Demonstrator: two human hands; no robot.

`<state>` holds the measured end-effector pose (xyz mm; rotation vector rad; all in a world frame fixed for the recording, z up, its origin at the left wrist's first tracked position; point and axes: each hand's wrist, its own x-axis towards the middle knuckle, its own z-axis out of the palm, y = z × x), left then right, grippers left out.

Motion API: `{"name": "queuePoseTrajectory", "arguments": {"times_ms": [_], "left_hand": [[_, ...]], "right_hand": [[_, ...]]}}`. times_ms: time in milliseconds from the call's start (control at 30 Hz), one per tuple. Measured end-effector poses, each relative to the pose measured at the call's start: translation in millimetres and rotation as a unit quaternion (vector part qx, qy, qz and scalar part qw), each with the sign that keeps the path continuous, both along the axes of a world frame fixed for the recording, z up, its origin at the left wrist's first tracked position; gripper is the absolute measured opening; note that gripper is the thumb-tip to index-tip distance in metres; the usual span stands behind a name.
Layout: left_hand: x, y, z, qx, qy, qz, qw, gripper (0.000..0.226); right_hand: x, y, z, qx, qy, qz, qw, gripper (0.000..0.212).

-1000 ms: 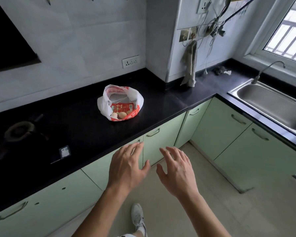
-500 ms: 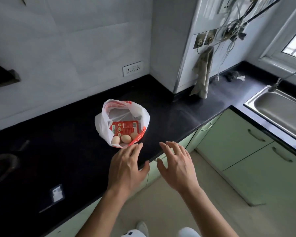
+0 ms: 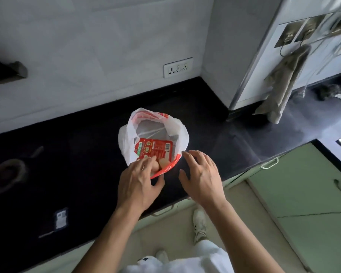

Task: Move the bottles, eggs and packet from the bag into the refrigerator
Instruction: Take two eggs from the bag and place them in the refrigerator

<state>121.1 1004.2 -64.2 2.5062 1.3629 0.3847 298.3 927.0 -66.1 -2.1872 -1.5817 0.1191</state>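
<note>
Black counter (image 3: 71, 160) carries an open white bag (image 3: 124, 142) holding a red packet (image 3: 156, 149) and eggs (image 3: 163, 164). Left hand (image 3: 139, 184) reaches in, fingers (image 3: 146, 161) touching an egg; right hand (image 3: 202, 176) hovers beside, fingers spread wide.

Thin, crinkled white plastic bag (image 3: 126, 138) with red print, on a black, dully polished stone counter (image 3: 234, 138). Inside, a glossy red printed packet (image 3: 156, 149) and matt, pale brown eggs (image 3: 163, 163). Rough grey cloth (image 3: 282, 85) hangs by smooth white wall tiles (image 3: 96, 46).
</note>
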Motion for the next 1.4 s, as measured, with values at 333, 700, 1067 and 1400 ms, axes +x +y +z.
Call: {"name": "queuePoseTrajectory", "arguments": {"times_ms": [333, 700, 1067, 1400], "left_hand": [[40.9, 21.4, -29.9, -0.016, 0.016, 0.196, 0.98, 0.052], [60.1, 39.7, -78.7, -0.107, -0.051, 0.306, 0.945, 0.045], [68.9, 47.9, -104.2, -0.116, 0.004, 0.343, 0.932, 0.061], [81.0, 53.4, -111.6, -0.129, 0.047, 0.314, 0.94, 0.081]], "right_hand": [[66.3, 82.1, -21.0, -0.024, 0.026, 0.15, 0.988, 0.048], [44.3, 122.1, -67.3, -0.127, 0.048, 0.245, 0.96, 0.036], [25.4, 125.5, -91.0, -0.211, 0.063, 0.225, 0.949, 0.036], [24.8, 125.4, -103.4, -0.236, 0.101, 0.171, 0.951, 0.045]]}}
